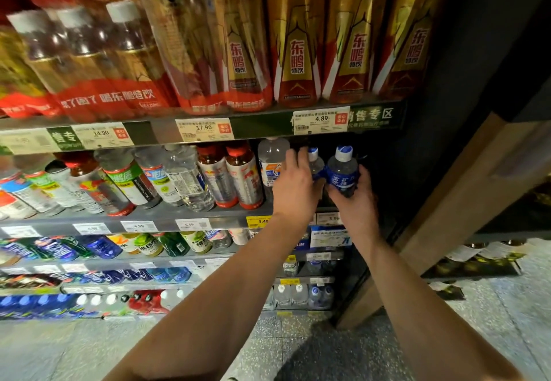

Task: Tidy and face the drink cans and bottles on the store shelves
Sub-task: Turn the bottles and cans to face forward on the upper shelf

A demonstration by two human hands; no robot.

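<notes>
Fingers of the right hand (354, 198) curl round the lower half of a small water bottle (342, 172) with a dark blue label and a white-and-blue cap, the thumb on the near left side and the other fingers wrapped round the right; the bottle stands upright at the right end of the second shelf (143, 216). Just left of those fingers, the left hand (293, 184) reaches into the shelf with its fingers fairly straight and close together, their tips against a second small blue-capped bottle (315, 163) that stands touching or nearly touching the first; whether they grip it cannot be told, as the hand hides its own fingertips. Beyond the left fingers, a clear bottle (272, 157) with a blue-and-white label stands next in the row. Farther left come two red-capped bottles (235, 175) and then more mixed drinks leaning in a line. Below both wrists, price tags (262, 221) run along the shelf edge. Above the hands, the top shelf carries tall gold-and-red bottles (298, 52) with price tags (321, 119) beneath them. Lower shelves hold green and blue bottles (149, 245).
</notes>
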